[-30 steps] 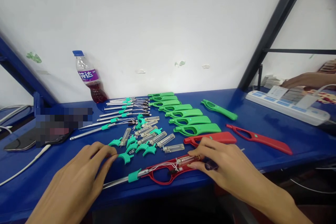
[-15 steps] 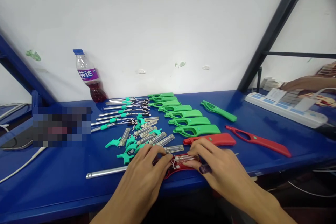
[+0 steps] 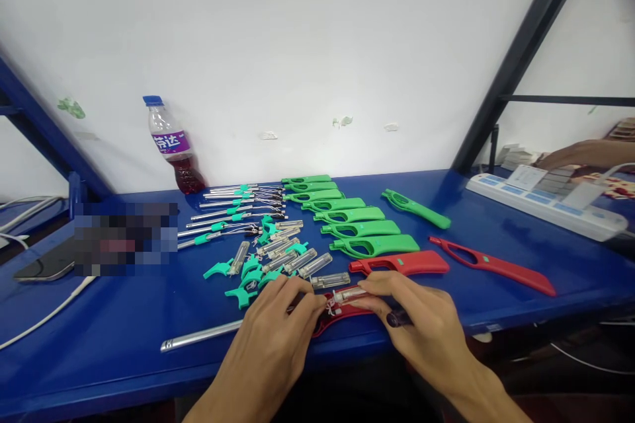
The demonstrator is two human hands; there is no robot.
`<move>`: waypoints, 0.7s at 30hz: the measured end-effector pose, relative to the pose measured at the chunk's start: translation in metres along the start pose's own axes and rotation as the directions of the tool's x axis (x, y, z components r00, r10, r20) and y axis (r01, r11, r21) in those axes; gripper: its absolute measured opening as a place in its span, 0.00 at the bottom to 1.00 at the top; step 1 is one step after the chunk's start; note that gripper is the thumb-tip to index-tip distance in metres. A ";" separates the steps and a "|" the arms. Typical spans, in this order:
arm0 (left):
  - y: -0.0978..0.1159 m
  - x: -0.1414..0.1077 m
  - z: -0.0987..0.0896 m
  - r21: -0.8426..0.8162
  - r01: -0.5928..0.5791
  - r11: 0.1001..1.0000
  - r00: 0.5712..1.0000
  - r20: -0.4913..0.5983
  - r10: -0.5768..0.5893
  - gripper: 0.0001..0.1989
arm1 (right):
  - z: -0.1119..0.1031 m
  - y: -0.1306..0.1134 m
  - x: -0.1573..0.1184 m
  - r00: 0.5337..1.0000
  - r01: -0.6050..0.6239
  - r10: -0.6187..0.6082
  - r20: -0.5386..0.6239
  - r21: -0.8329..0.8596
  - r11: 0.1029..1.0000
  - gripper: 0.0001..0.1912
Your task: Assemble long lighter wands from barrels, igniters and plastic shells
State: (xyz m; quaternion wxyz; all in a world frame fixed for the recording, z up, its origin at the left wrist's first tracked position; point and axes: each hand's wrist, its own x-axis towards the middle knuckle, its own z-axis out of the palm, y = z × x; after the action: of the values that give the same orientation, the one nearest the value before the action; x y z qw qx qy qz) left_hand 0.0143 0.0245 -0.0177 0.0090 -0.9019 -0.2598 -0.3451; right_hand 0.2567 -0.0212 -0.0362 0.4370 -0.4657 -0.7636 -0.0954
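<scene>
Red plastic shell [image 3: 350, 310], smooth and curved, lies open at the counter's [image 3: 114, 330] front edge w/ a clear tank [image 3: 348, 295] on or in it, pinched by our R hand [image 3: 421, 317]; our L hand [image 3: 270, 324] bends over the white wires [image 3: 331, 306], grip hidden. We'd call it part-filled, uncovered; loose glassy tanks [image 3: 315, 266], arched teal pieces [image 3: 241, 293] & glossy green shells [image 3: 394, 244] lie unassembled nearer the back edge.

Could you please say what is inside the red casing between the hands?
White wires and a clear tube show in or just above the casing; the right hand and left hand hide its ends.
</scene>
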 end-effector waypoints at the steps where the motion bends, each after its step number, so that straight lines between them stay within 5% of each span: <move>1: 0.000 0.000 0.000 0.000 -0.003 1.000 1.000 -0.002 0.003 0.10 | 0.001 0.000 0.000 1.000 0.014 -0.014 -0.020 -0.001 1.000 0.10; 17: 0.002 -0.004 0.003 0.047 -0.004 0.999 0.999 -0.032 0.005 0.10 | 0.002 -0.002 0.002 0.981 0.121 -0.129 -0.142 -0.068 0.990 0.04; 21: 0.000 -0.005 0.001 0.059 0.016 0.998 0.997 -0.074 -0.012 0.12 | -0.001 0.002 0.002 0.963 0.078 -0.101 -0.250 -0.102 0.992 0.04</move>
State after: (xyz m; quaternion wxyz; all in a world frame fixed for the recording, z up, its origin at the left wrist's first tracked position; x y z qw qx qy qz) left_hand 0.0121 0.0229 -0.0217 0.0431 -0.8860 -0.2757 -0.3703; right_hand 0.2583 -0.0191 -0.0349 0.5048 -0.4340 -0.7164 -0.2087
